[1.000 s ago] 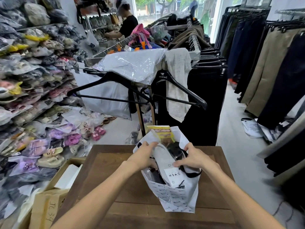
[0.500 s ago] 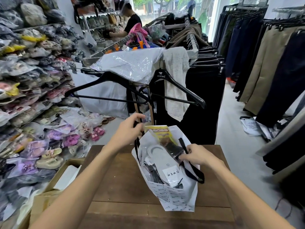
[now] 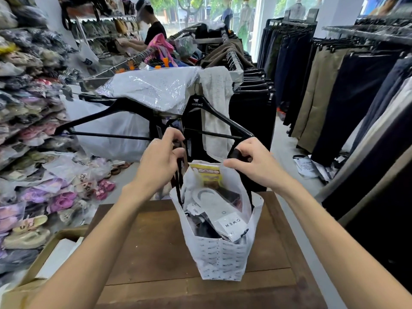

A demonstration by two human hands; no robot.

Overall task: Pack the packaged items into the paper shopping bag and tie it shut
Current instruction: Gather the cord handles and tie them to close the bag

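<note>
Paper shopping bag (image 3: 223,259): white, printed with small repeated lettering, standing upright near the far middle of the wooden table (image 3: 142,253). Mouth open and spread wide.

Contents: packaged items (image 3: 214,210) fill the bag to about its rim, among them a clear sleeve with a white card insert marked OWEN and dark goods beneath. A yellow printed packet (image 3: 206,172) stands at the far side and pokes up above the rim.

Handles: two black ribbon handles, one per side, both drawn up above the mouth and apart from each other. Left handle (image 3: 178,186) runs up taut from the left wall of the bag; right handle (image 3: 236,153) shows as a dark loop at the fingers.

Left hand (image 3: 159,161): closed around the left handle, fingers curled over the ribbon, raised above the bag's left edge.

Right hand (image 3: 254,162): pinching the right handle between thumb and fingers, raised above the bag's right edge.

Progress, judged: packing appears complete, as no loose packaged item lies on the table near the bag. Tying is not yet done; the handles are gathered but not crossed or knotted. Remaining: bring the two ribbons together over the mouth and knot them. The protruding yellow packet may hinder closing the mouth.
</note>
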